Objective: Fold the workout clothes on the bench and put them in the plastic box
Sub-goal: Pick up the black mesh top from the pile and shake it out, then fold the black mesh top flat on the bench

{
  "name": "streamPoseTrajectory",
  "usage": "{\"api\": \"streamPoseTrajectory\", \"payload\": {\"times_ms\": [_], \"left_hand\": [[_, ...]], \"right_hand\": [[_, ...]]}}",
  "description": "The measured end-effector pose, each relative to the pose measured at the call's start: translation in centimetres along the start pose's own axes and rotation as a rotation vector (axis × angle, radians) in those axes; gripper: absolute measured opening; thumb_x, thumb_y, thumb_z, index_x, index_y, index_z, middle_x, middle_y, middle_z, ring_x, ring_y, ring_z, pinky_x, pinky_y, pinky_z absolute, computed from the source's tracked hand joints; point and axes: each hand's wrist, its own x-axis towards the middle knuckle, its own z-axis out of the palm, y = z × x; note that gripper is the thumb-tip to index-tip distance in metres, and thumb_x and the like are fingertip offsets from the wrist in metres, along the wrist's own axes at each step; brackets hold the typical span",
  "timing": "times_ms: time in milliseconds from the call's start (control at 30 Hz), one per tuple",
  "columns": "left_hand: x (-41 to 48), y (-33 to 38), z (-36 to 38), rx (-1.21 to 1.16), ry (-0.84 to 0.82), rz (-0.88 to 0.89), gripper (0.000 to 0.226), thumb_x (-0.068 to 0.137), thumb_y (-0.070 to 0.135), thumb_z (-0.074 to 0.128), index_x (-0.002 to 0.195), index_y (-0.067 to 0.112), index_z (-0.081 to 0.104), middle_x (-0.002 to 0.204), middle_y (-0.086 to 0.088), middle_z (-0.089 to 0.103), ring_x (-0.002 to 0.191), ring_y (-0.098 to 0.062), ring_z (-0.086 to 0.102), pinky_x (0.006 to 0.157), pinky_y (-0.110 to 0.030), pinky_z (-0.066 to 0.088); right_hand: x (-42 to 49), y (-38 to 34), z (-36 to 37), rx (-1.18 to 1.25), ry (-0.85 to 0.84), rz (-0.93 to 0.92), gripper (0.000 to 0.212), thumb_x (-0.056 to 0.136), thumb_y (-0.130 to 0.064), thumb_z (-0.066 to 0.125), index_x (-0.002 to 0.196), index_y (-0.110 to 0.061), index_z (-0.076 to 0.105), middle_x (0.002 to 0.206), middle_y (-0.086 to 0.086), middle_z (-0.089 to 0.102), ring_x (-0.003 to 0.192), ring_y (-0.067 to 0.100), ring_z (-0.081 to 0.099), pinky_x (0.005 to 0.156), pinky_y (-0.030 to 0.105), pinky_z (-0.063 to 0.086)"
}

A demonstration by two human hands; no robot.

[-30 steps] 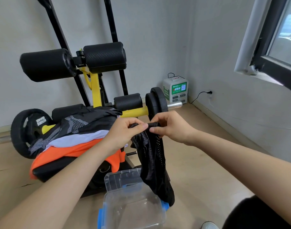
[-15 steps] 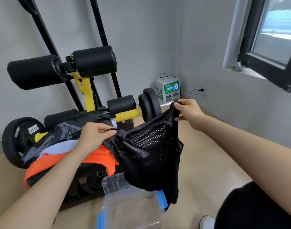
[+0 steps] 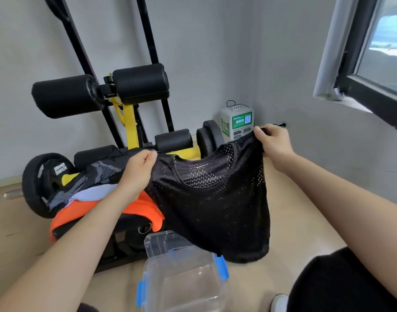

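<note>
A black mesh tank top (image 3: 215, 203) hangs spread out between my hands above the floor. My left hand (image 3: 139, 170) pinches one shoulder of it, and my right hand (image 3: 271, 140) grips the other shoulder, higher and to the right. Its hem dangles over the far rim of a clear plastic box (image 3: 184, 275) with blue latches, which stands open on the floor. On the black bench (image 3: 125, 224) at the left lies a pile of clothes: a black and grey patterned piece (image 3: 98, 172), a white piece (image 3: 91, 194) and an orange piece (image 3: 145, 212).
The bench's yellow frame with black foam rollers (image 3: 139, 84) rises behind the pile. Black weight plates (image 3: 44, 174) sit on a bar at both ends. A white and green charging box (image 3: 237, 122) stands in the corner. A window is open at the right.
My hands have drawn apart, and the bunched black top now hangs spread wide and flat between them. The right hand went up and to the right.
</note>
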Motion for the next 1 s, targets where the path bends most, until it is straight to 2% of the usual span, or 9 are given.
{"api": "streamPoseTrajectory", "payload": {"times_ms": [67,133,233,333,467,633,767,833,1000], "left_hand": [[-0.7,1.5,-0.5,-0.115,-0.078,-0.010,0.045,0.099,0.049,0.049,0.090,0.006,0.060,0.083,-0.007,0.056,0.080,-0.021,0.054,0.074,-0.037,0.042],[-1.5,3.7,-1.2,-0.290,-0.111,-0.025,0.035,0.102,0.040,0.051,0.093,0.010,0.065,0.090,-0.008,0.067,0.085,-0.022,0.064,0.080,-0.039,0.051],[-2.0,7.1,-3.6,-0.456,-0.061,-0.042,0.023,0.105,0.024,0.051,0.093,0.013,0.067,0.081,-0.004,0.073,0.072,-0.015,0.071,0.066,-0.028,0.058],[-1.6,9.0,-7.9,-0.555,0.043,-0.069,0.018,0.101,0.025,0.058,0.091,0.013,0.067,0.077,-0.003,0.075,0.068,-0.014,0.072,0.059,-0.025,0.057],[-1.6,8.7,-14.4,-0.645,0.163,-0.146,0.018,0.098,0.027,0.064,0.104,0.010,0.068,0.099,-0.009,0.076,0.087,-0.020,0.074,0.071,-0.031,0.059],[-1.6,4.0,-20.6,-0.582,0.322,-0.277,0.038,0.092,0.028,0.072,0.120,0.004,0.067,0.108,-0.012,0.075,0.090,-0.020,0.074,0.064,-0.030,0.060],[-1.3,-0.3,-23.6,-0.522,0.384,-0.368,0.035,0.090,0.030,0.075,0.117,0.008,0.070,0.111,-0.011,0.074,0.093,-0.019,0.074,0.061,-0.028,0.059],[-1.2,-1.7,-24.7,-0.480,0.374,-0.383,0.019,0.091,0.024,0.073,0.103,0.010,0.071,0.103,-0.008,0.073,0.076,-0.011,0.074,0.058,-0.024,0.058],[0.2,-5.8,-27.2,-0.256,0.311,-0.400,0.028,0.089,0.015,0.074,0.114,0.005,0.070,0.124,-0.015,0.068,0.097,-0.020,0.065,0.096,-0.033,0.051]], "right_hand": [[-0.5,-1.2,0.4,0.044,0.004,-0.012,0.033,0.094,-0.029,0.059,0.089,0.004,0.059,0.076,0.010,0.056,0.065,0.018,0.052,0.049,0.029,0.046],[-1.3,-2.8,0.7,0.104,0.022,-0.034,0.028,0.094,-0.026,0.058,0.082,-0.001,0.059,0.071,0.007,0.054,0.055,0.013,0.049,0.043,0.022,0.040],[-2.4,-5.5,1.8,0.233,0.003,-0.057,0.024,0.097,-0.024,0.057,0.076,-0.012,0.057,0.068,0.002,0.050,0.047,0.012,0.047,0.039,0.020,0.037],[-3.1,-7.8,3.5,0.391,-0.080,-0.053,0.020,0.096,-0.025,0.060,0.088,-0.006,0.061,0.083,0.009,0.051,0.065,0.020,0.055,0.048,0.027,0.054],[-3.8,-10.2,6.9,0.528,-0.244,-0.031,0.013,0.097,-0.013,0.060,0.098,0.000,0.060,0.089,0.006,0.058,0.077,0.017,0.064,0.064,0.028,0.060],[-3.3,-11.2,12.7,0.491,-0.364,0.046,0.008,0.096,-0.010,0.061,0.092,-0.003,0.059,0.095,0.011,0.058,0.093,0.025,0.064,0.070,0.029,0.060],[-3.2,-11.4,16.5,0.421,-0.385,0.054,0.013,0.095,-0.011,0.062,0.100,0.001,0.060,0.095,0.008,0.058,0.095,0.022,0.062,0.071,0.029,0.061],[-3.0,-11.5,18.2,0.386,-0.396,0.060,0.008,0.095,-0.011,0.062,0.096,-0.003,0.060,0.092,0.005,0.057,0.091,0.020,0.061,0.070,0.028,0.062],[-1.6,-10.9,22.1,0.253,-0.436,0.040,0.009,0.095,-0.011,0.063,0.087,-0.009,0.060,0.086,0.003,0.058,0.087,0.020,0.061,0.063,0.023,0.059]]}}
